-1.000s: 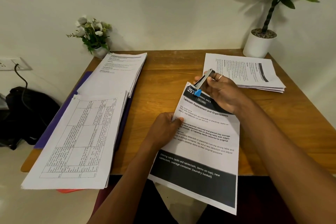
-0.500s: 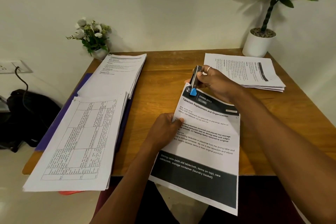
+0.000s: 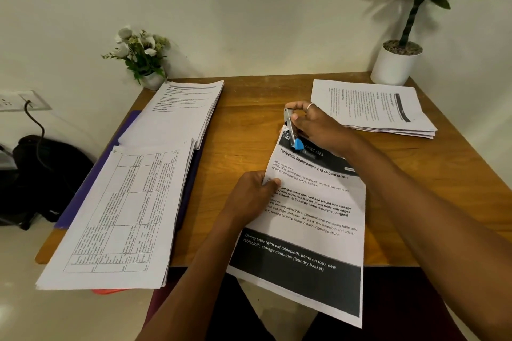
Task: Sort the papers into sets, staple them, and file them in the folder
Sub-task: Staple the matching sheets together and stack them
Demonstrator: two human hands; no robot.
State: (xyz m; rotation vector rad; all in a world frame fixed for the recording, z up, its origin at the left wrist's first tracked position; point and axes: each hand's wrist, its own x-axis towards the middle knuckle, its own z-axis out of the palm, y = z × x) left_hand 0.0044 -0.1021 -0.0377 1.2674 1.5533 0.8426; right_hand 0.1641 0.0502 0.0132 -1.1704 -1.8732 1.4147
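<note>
Gripping the stapler (image 3: 289, 128) at the far-left corner of the paper set (image 3: 313, 213), the right hand (image 3: 322, 130) curls round it. I log the left hand (image 3: 250, 196) pinching its left edge; it overhangs the near edge of the table (image 3: 249, 124).

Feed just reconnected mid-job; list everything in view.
table: one, brown, centre
paper stacks: three, white, two left, one back right
paper set: one, white and black, front centre
stapler: one, silver and blue, set's top left corner
folder: one, purple, under left stacks
flowers: one pot, white, back left
plant: one, green, back right
bag: one, black, floor left
socket: one, white, left wall
left hand: holds set's left edge
right hand: grips stapler
</note>
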